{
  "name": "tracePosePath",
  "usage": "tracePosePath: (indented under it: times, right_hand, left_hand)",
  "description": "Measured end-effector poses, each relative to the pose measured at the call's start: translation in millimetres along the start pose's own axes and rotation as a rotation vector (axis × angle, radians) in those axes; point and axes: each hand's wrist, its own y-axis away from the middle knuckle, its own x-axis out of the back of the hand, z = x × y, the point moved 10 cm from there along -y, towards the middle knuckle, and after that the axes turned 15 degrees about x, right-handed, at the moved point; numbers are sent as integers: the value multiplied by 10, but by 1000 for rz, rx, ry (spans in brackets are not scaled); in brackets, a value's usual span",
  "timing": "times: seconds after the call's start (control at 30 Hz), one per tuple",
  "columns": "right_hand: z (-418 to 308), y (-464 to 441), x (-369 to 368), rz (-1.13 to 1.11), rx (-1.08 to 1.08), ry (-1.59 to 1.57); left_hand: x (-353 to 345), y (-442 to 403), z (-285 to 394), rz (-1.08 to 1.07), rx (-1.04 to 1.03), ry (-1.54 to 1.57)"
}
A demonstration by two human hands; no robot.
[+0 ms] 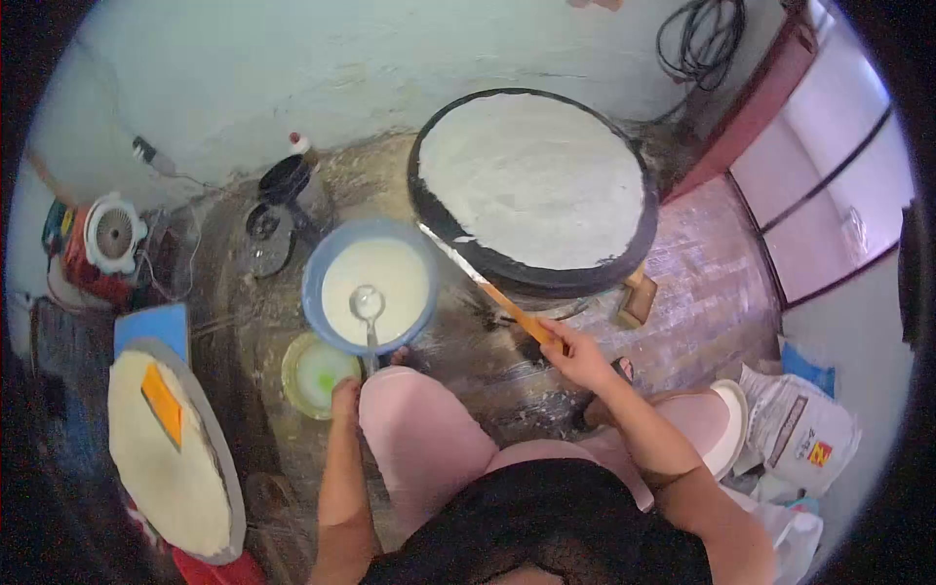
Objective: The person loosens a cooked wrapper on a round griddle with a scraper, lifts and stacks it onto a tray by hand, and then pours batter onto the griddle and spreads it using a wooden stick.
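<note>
My right hand [573, 355] is closed round the orange handle of a long flat spatula [456, 255]. Its pale, smeared blade reaches the near left edge of a round black griddle [425, 195]. A thin white layer of batter [531, 180] covers most of the griddle, leaving a dark rim bare. Down by my knee, my left hand [345, 398] is closed at the handle end of a metal ladle [367, 304], its fingers partly hidden. The ladle's cup is in white batter [400, 283] inside a blue bowl [312, 292].
A smaller greenish bowl [292, 378] of cloudy liquid stands beside the blue one. At left, a round pale stack [161, 478] carries an orange scraper [164, 405]. A blower [112, 234] and black containers [283, 180] are along the wall; a white sack [804, 429] is at right.
</note>
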Motion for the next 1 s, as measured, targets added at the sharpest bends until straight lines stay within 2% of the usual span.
tracePosePath:
  times: [0.07,0.1,0.13,0.17,0.2,0.23,0.3,0.33,0.37,0.43,0.47,0.53,0.57,0.63,0.67,0.73,0.77,0.87,0.93,0.97,1.0]
  right_hand:
    - [-178,-141,-82,-204,-108,168]
    - [-297,-212,-126,-236,-94,169]
    - [-553,-314,-193,-222,61,-18]
    - [-770,-398,-262,-209,208,-211]
    - [-909,-456,-333,-245,374,-104]
    - [-923,-482,-413,-280,383,-115]
    - [-492,-365,-753,-420,-162,-411]
    - [-376,-398,-819,-414,-190,-263]
    - [-355,-433,-935,-453,-188,-262]
    - [-598,-639,-1019,-459,191,81]
    - [-704,-699,-1105,-489,196,76]
    - [-1038,-820,-1411,-720,250,131]
    - [-1091,-895,-1539,-737,254,131]
    - [-1280,-1026,-1822,-807,486,503]
    - [-1298,-1071,-1972,-907,384,571]
    - [-1131,-1190,-2428,-1001,392,683]
    - [-1001,-1210,-2631,-1079,397,799]
    - [-964,-1255,-3029,-1163,377,722]
    - [-1012,-1285,-3170,-1119,396,647]
    - [-1060,-1309,-3215,-1066,405,578]
    - [-1053,-1290,-3260,-1077,406,575]
  left_hand:
    - [523,56,15,437,-211,-332]
    - [651,258,99,660,-304,-500]
    - [737,368,41,840,-226,-689]
    - [703,562,51,899,-172,-692]
    - [688,599,34,965,-110,-861]
    - [683,629,4,1021,-41,-1033]
    - [574,746,-64,1092,-20,-1064]
    - [562,811,-80,1143,-27,-1121]
    - [688,728,-191,1157,8,-1100]
    - [852,345,-499,1009,54,-1106]
    - [914,355,-535,1019,82,-1091]
    - [888,282,-521,912,72,-931]
    - [908,293,-472,917,86,-919]
    - [963,352,-468,847,174,-690]
    - [970,413,-434,851,184,-680]
    - [988,519,-488,685,88,-130]
    - [1024,577,-523,694,96,-124]
    - [1004,817,-556,679,51,-167]
    - [766,1186,-338,764,-196,-391]
    - [835,945,-671,624,-231,-221]
    - [863,955,-716,629,-222,-217]
